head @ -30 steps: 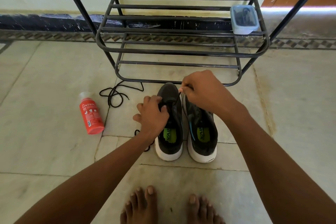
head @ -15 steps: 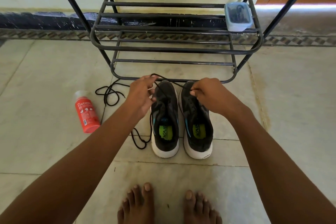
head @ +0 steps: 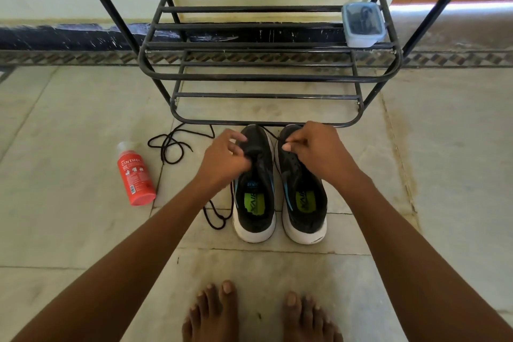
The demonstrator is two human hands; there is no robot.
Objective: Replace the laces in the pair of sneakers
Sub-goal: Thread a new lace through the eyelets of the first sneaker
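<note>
Black lace (head: 270, 134) runs across the toe end of the left sneaker (head: 254, 183), between both hands. Left hand (head: 224, 159) has its fingers curled at the lower eyelets, seemingly pinching the lace, though the exact contact is hidden. Right hand (head: 315, 151) pinches the other end between thumb and forefinger, above the right sneaker (head: 302, 189). Lace slack (head: 218, 216) trails on the floor just beside the left sneaker's outer side.

Progress, as I judge it: early. Left sneaker is only at the first eyelets; right sneaker shows bare eyelets, no lace. A second loose black lace (head: 172, 144) lies on the tiles near the shoe rack (head: 266, 76); can't tell whether it's old or new. Both sneakers sit side by side on the floor, toes to the rack.

Writing: red bottle (head: 135, 175) reads "CINTHOL". Green insole print is partly legible, maybe "AIR"; not sure. Lidded plastic box (head: 363, 23) sits on the rack, no legible label.
</note>
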